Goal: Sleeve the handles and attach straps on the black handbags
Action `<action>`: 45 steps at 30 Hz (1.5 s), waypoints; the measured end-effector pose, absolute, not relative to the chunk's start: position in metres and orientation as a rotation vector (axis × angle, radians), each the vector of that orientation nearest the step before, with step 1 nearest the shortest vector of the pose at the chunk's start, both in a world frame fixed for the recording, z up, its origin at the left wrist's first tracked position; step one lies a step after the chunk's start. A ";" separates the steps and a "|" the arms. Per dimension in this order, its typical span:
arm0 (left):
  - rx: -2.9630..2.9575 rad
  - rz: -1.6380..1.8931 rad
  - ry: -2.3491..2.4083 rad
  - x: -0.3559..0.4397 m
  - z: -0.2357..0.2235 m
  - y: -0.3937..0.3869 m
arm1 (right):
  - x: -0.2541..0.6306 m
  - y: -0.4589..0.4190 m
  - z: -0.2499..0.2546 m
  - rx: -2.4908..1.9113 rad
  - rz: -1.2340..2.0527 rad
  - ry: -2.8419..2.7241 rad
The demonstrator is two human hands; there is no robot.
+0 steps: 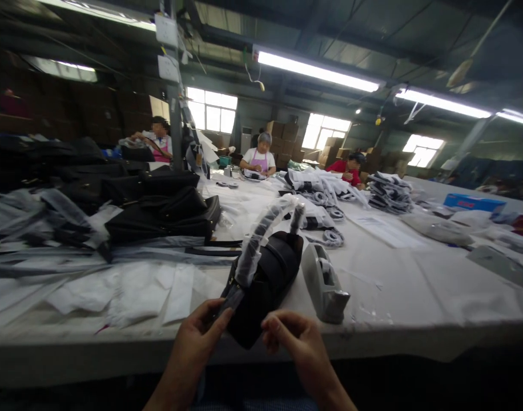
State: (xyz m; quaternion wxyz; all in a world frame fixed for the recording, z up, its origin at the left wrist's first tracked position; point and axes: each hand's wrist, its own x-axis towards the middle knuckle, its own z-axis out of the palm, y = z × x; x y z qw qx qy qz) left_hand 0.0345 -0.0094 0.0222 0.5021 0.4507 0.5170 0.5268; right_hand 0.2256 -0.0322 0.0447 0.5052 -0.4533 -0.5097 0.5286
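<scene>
A small black handbag point(265, 279) rests on the near edge of the white table point(415, 297), its top handle point(261, 228) wrapped in clear plastic. My left hand point(201, 337) grips the bag's near left end, thumb on a strap piece. My right hand point(293, 337) pinches the bag's near lower edge with fingers curled. A grey tape dispenser point(325, 282) stands just right of the bag.
Black bags point(159, 211) are piled at the left, with white paper sheets point(133, 291) in front. Bundles of wrapped straps point(325, 194) and papers lie farther back. Three other people point(259, 157) work at the far side. A blue box point(473, 202) sits right.
</scene>
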 end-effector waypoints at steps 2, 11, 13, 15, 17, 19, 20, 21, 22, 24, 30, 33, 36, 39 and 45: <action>1.164 1.269 1.229 0.032 0.021 -0.010 | 0.202 -0.024 0.052 -1.045 1.323 -1.263; 1.262 1.275 1.178 0.028 0.018 -0.015 | 0.167 -0.004 0.051 -1.441 1.073 -1.333; 1.213 1.263 1.158 0.028 0.016 -0.015 | 0.169 -0.006 0.049 -1.454 1.046 -1.368; 1.167 1.253 1.145 0.028 0.015 -0.015 | 0.171 -0.008 0.046 -1.428 1.085 -1.353; 1.138 1.248 1.141 0.026 0.016 -0.016 | 0.174 -0.010 0.040 -1.355 1.202 -1.296; 1.129 1.234 1.128 0.025 0.018 -0.017 | 0.177 -0.013 0.036 -1.220 1.398 -1.177; 1.132 1.227 1.121 0.024 0.020 -0.018 | 0.178 -0.014 0.034 -1.148 1.500 -1.102; 1.136 1.218 1.117 0.023 0.022 -0.018 | 0.179 -0.016 0.033 -1.094 1.580 -1.034; 1.142 1.210 1.115 0.023 0.025 -0.019 | 0.180 -0.017 0.032 -1.068 1.617 -0.989; 1.144 1.208 1.116 0.023 0.028 -0.020 | 0.181 -0.019 0.033 -1.122 1.545 -1.030; 1.009 1.043 1.069 0.023 0.023 -0.018 | 0.181 -0.021 0.028 -1.286 1.250 -1.220; 0.940 0.955 1.005 0.021 0.020 -0.018 | 0.178 -0.023 0.018 -1.203 1.440 -1.013; 0.892 0.911 1.005 0.020 0.021 -0.019 | 0.171 -0.025 0.013 -1.113 1.567 -0.850; 0.885 0.903 0.999 0.020 0.021 -0.019 | 0.163 -0.027 0.013 -1.164 1.397 -0.955; 0.920 0.878 1.002 0.022 0.016 -0.019 | 0.151 -0.026 0.010 -1.312 1.011 -1.156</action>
